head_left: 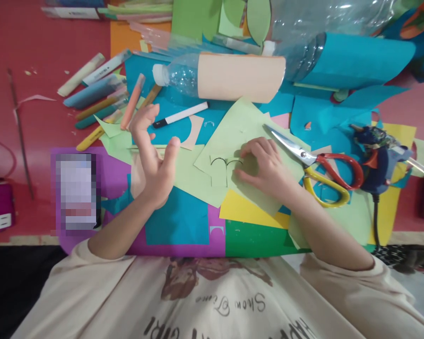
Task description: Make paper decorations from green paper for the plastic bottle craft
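Observation:
My left hand [155,162] is raised over the paper with its thumb and fingers apart, holding nothing. My right hand [265,165] rests on a light green sheet [247,125], its fingers bent and its thumb apart from the forefinger. By its fingertips lies a small light green paper piece [219,173] with black arch lines drawn on it; whether the fingers touch it is hard to tell. Scissors [307,157] with one red and one yellow handle lie partly open right of that hand. Beyond the left hand is a white marker [182,114] with a black cap.
A plastic bottle wrapped in peach paper [240,77] lies at the back, with a blue-wrapped bottle [360,61] beside it. Several coloured markers [99,96] are at the left, above a phone [76,190]. A dark blue glue gun [376,165] with a cord sits at the right.

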Available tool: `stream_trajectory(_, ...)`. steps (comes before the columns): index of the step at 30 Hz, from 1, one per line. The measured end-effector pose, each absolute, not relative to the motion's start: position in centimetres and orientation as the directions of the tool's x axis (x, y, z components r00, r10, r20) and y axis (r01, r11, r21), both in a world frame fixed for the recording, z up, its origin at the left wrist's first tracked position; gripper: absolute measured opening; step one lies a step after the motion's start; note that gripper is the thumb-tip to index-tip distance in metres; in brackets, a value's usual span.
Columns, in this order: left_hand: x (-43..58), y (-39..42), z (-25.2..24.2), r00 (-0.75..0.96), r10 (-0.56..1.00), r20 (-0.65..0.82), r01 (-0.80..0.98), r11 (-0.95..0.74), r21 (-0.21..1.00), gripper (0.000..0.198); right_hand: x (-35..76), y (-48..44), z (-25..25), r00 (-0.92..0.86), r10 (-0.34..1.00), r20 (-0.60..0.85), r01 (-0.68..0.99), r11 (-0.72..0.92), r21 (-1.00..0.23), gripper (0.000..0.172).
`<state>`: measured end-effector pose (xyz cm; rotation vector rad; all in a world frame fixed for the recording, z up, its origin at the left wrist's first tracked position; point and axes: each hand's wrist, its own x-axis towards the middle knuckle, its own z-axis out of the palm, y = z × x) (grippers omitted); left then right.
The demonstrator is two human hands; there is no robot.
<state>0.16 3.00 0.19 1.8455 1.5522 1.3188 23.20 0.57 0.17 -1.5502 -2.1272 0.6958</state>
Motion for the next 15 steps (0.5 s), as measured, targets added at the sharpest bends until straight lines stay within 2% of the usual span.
stream_trajectory(3,0.4,2.8,0.1,-0.037,0.902,0.429,0.501,-0.355,0.789,0.036,23.5,0.9,0.5,-0.273,0.962,-0.011,0.625,0.168,-0.763,0.008)
stream_trajectory(5,0.7,2.7,0.0,0.011,0.907,0.421,0.385,-0.392,0.835,0.030,23.8,1.2,1.0,-0.239,0.968,-0.070,0.503,0.062,-0.862,0.008)
stream_trajectory(7,1.3,2.6,0.0,0.107,0.938,0.329,0.234,-0.346,0.909,0.029,24.1,1.4,1.5,-0.209,0.969,-0.130,0.360,-0.048,-0.932,0.009)
stream_trajectory(9,2.0,2.4,0.4,0.243,0.965,0.104,0.085,-0.128,0.988,0.041,24.2,1.5,2.0,-0.190,0.968,-0.164,0.198,-0.125,-0.972,0.011)
stream_trajectory(11,2.9,1.9,0.9,0.404,0.905,-0.137,-0.045,0.169,0.985,0.051,24.0,1.4,2.3,-0.177,0.969,-0.174,0.053,-0.167,-0.985,0.013)
stream_trajectory(13,3.8,1.4,1.4,0.572,0.755,-0.320,-0.091,0.447,0.890,0.050,23.3,1.1,2.4,-0.166,0.971,-0.173,-0.021,-0.179,-0.984,0.015)
stream_trajectory(15,4.5,0.8,1.7,0.683,0.591,-0.430,-0.069,0.637,0.768,0.039,22.5,0.9,2.4,-0.182,0.966,-0.181,-0.039,-0.191,-0.981,0.018)
